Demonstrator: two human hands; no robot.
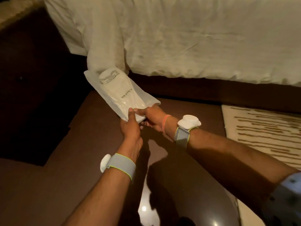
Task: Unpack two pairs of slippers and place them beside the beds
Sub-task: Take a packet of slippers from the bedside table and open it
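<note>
A white translucent slipper bag (119, 93) with printed text is held out in front of me, above the dark floor near the bed's corner. White slippers show through the plastic. My left hand (131, 126) pinches the bag's near end from the left. My right hand (152, 117) grips the same end from the right, fingers partly under the bag. Both wrists wear grey bands with white devices. The bed (187, 38), covered in a white duvet that hangs down its side, fills the upper part of the view.
Dark brown floor (91, 136) lies beneath my arms. A cream rug with brown stripes (263, 134) lies at the right, next to the bed's dark base (211, 92). A dark piece of furniture (32, 79) stands at the left.
</note>
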